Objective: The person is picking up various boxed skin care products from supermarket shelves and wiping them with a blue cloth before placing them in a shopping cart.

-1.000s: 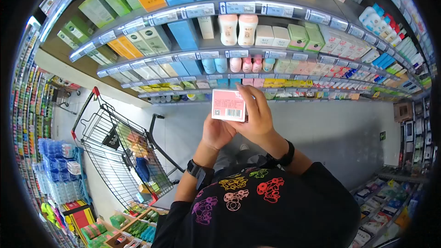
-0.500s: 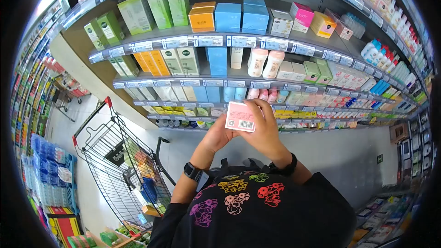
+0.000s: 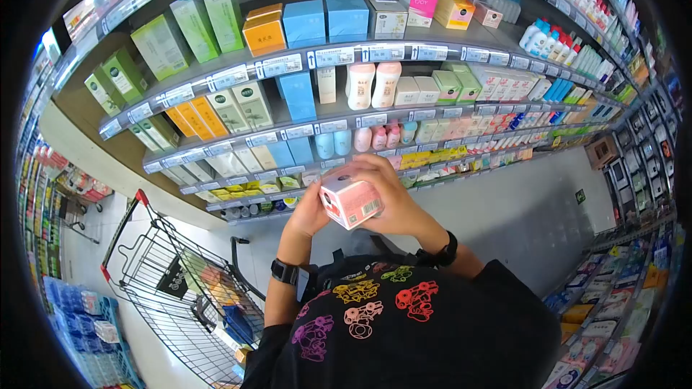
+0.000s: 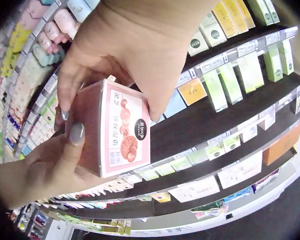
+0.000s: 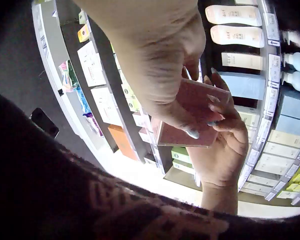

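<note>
Fingers [image 3: 378, 166] of left hand [image 3: 308, 210] and right hand [image 3: 397, 205] grip a pink-and-white cardboard box [image 3: 352, 200] between them, barcode [image 3: 370, 207] toward the person [image 3: 404, 324]

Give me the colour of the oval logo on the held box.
Black; the oval logo on the box shows best in the left wrist view.

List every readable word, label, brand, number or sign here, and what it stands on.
"TJOY": magenta box
"灵芝", probably: held pink box
Too small or blurred to read: the held pink box's remaining print, price labels, trolley plaque, other shelf packaging.
</note>
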